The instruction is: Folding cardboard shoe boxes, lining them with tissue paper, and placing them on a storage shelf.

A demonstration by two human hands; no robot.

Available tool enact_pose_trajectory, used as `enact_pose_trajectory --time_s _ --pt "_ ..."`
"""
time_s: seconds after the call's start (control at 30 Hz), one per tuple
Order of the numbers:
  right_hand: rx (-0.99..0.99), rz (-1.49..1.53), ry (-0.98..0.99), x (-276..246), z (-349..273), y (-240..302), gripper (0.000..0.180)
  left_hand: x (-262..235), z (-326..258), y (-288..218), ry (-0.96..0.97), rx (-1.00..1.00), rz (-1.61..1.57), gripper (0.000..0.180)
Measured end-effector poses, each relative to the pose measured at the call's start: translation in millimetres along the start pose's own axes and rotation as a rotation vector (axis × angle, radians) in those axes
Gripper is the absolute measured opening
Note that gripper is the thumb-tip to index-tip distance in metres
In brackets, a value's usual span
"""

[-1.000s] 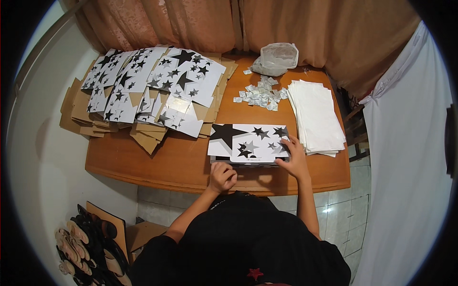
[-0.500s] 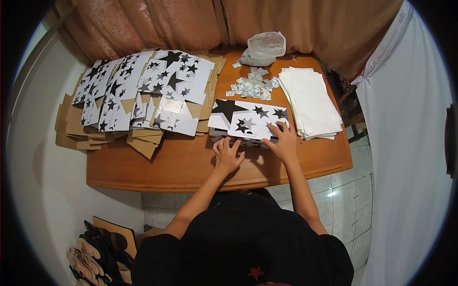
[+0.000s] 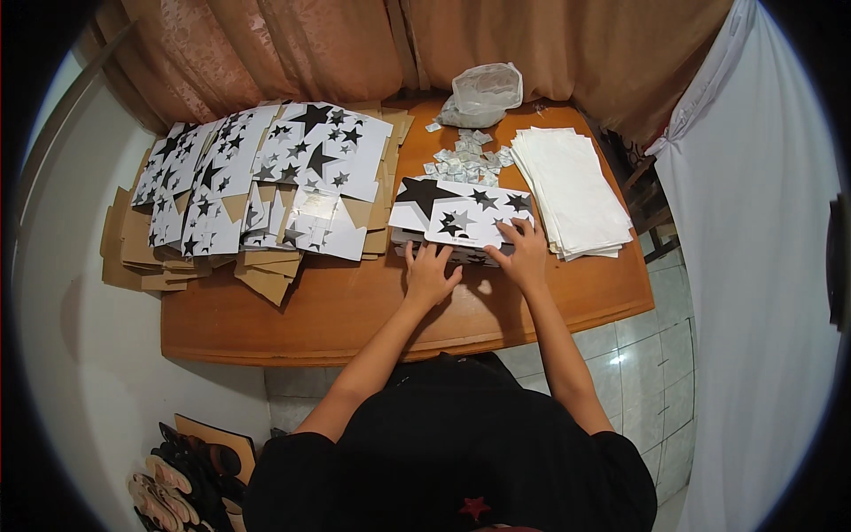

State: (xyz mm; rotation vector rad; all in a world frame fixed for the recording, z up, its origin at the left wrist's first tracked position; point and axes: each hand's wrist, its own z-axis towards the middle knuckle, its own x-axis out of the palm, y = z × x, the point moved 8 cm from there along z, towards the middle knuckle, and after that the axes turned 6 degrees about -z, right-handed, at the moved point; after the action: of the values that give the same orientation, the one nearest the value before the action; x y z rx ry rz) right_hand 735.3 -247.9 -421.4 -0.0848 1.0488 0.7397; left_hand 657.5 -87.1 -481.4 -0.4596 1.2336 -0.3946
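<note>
Our left hand (image 3: 430,275) and right hand (image 3: 523,253) press flat, fingers spread, gripping nothing, on the star-printed box (image 3: 461,217); we should press evenly along the edge under our fingertips.

Bare tabletop (image 3: 346,306) lies open, flanked by star sheets (image 3: 292,177) and white paper stack (image 3: 572,191).

White star-printed box (image 3: 461,217), flat on the wooden table's near middle, just beside a white paper stack.
</note>
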Motion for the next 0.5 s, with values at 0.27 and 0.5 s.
enact_pose_trajectory --time_s 0.27,0.5 --pt "0.045 0.028 -0.059 9 -11 2 0.043 10 -28 8 -0.234 0.185 -0.1 0.044" --pt "0.001 -0.012 -0.116 13 -14 3 0.04 5 -32 3 -0.331 0.12 0.084 0.044"
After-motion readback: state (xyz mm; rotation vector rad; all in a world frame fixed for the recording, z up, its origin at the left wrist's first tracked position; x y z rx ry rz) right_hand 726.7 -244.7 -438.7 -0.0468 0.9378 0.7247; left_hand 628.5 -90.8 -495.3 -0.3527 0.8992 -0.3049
